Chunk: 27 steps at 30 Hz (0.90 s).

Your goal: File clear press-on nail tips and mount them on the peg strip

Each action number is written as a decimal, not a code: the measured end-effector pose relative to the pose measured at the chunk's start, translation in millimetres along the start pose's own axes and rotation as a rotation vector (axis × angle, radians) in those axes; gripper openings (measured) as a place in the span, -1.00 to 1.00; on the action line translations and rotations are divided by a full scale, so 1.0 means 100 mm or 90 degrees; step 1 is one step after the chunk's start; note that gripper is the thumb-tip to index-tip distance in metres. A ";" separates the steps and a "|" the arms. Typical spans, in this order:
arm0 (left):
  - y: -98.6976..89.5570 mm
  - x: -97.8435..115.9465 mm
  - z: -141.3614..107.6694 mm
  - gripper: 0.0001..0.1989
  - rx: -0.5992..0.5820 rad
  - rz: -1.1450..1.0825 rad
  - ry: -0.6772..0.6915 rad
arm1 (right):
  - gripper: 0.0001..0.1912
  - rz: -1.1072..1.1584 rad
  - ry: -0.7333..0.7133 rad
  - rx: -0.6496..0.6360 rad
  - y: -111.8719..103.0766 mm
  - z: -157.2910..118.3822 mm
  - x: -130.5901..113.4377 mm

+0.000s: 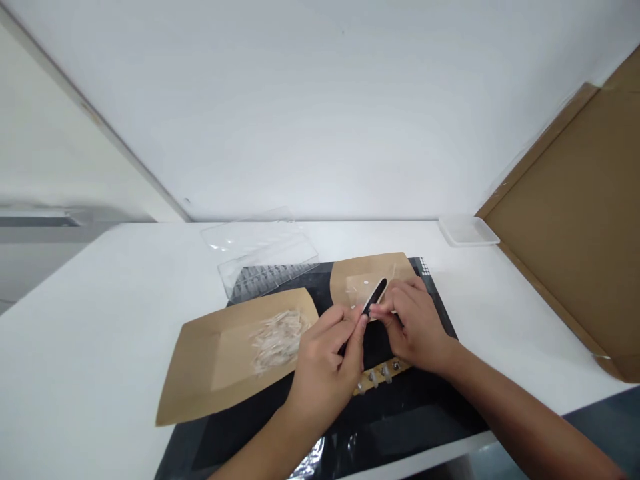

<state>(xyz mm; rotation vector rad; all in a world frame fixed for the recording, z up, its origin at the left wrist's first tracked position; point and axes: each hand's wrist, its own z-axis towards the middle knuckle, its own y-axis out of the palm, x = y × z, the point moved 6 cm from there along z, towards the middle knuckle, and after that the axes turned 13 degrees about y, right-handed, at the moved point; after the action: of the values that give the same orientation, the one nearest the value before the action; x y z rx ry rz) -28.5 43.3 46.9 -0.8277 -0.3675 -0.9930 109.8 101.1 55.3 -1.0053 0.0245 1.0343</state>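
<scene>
Above the black mat (320, 460), my left hand (333, 353) grips a slim black strip (375, 297) with a white edge and rounded end, like a nail file. Close beside it, my right hand (413, 323) is closed, thumb and fingertips pinched against the strip's side; any small piece between them is too small to make out. Behind the hands sits a brown paper tray (345, 273) with a few clear bits in it. Below them lies a yellowish strip (373, 380) with several small clear pieces set along it, partly covered by my hands.
At left, a larger brown paper tray (195, 347) holds a heap of thin clear pieces (280, 340). Clear plastic cases (270, 257) lie behind it. A shallow translucent container (469, 231) stands at the back right, beside an upright cardboard box (575, 220). A white wall closes off the back.
</scene>
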 end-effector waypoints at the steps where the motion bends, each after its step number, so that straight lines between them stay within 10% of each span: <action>1: 0.00 0.00 0.00 -0.47 -0.001 0.002 -0.002 | -0.77 -0.012 0.001 0.010 -0.01 0.00 0.00; 19: -0.01 -0.02 0.02 -0.48 -0.005 -0.012 -0.002 | -0.79 -0.024 0.013 0.090 0.00 -0.01 0.03; 27: 0.00 -0.10 0.04 -0.61 -0.039 0.004 -0.006 | -0.84 0.115 0.041 0.006 -0.04 -0.07 0.14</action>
<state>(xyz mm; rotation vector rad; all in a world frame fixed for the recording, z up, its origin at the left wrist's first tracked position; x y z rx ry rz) -32.9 52.0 43.1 -0.8881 -0.3441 -0.9990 123.4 105.4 48.2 -1.0413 0.1750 1.1644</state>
